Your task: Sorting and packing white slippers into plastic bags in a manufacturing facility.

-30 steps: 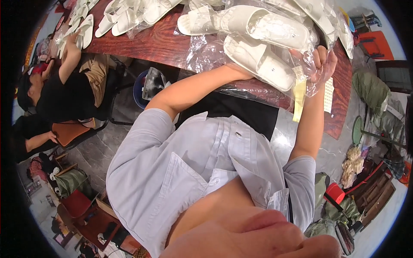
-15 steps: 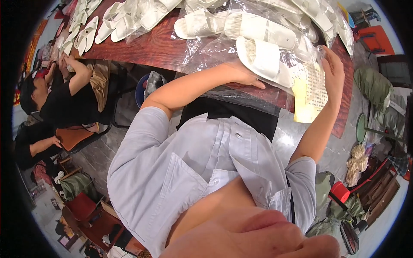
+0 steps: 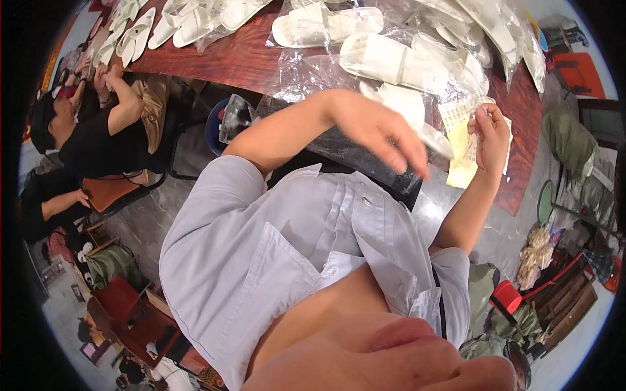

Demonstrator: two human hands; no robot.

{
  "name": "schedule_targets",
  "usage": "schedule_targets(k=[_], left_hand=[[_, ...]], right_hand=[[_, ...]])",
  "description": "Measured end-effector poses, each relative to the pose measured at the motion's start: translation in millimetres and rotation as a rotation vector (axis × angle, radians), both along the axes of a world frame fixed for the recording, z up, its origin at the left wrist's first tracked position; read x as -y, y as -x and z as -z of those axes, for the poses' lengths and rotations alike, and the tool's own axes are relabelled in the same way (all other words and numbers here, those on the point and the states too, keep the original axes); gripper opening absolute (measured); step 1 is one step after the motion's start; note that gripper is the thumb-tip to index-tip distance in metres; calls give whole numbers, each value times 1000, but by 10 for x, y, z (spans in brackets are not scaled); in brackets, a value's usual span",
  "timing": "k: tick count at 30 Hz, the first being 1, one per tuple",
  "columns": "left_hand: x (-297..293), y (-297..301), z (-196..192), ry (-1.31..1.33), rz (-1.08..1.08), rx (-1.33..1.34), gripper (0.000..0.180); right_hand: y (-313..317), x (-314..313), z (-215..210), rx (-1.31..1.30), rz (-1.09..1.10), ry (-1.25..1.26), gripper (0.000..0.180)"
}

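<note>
My left hand (image 3: 385,133) is in the air over the near edge of the table, slightly blurred, its fingers stretched downward with nothing visible in them. Partly behind it lies a white slipper (image 3: 403,103) in clear plastic. My right hand (image 3: 492,137) is closed in a pinch beside the right end of that slipper; what the fingertips hold is too small to make out. Under and beside this hand is a sheet of small printed labels on yellow backing (image 3: 462,171), overhanging the table edge. Another white slipper in clear plastic (image 3: 372,55) lies just beyond.
More white slippers (image 3: 313,26) in clear bags cover the far side of the red-brown wooden table (image 3: 215,62), with a heap at far right (image 3: 486,26). A blue bin (image 3: 214,133) stands left of me. Another person (image 3: 85,133) sits at the left.
My left hand has lifted off the slipper and swung toward me. My right hand has moved closer to me, its fingers drawing into a pinch. The near slipper has shifted toward me.
</note>
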State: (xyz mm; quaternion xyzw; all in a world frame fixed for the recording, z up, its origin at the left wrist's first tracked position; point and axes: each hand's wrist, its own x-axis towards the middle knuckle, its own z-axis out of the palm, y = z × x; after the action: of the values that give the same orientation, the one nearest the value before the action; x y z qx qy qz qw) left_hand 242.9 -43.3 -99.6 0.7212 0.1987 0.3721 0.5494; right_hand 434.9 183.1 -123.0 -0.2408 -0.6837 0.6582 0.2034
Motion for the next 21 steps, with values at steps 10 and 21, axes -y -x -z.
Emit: schedule_targets(k=[10, 21], left_hand=[[1079, 1127, 45, -247, -1607, -782, 27], [632, 1673, 548, -46, -1557, -1003, 28]], right_hand=[[-53, -43, 258, -413, -267, 672, 32], [426, 273, 305, 27, -611, -594, 17]])
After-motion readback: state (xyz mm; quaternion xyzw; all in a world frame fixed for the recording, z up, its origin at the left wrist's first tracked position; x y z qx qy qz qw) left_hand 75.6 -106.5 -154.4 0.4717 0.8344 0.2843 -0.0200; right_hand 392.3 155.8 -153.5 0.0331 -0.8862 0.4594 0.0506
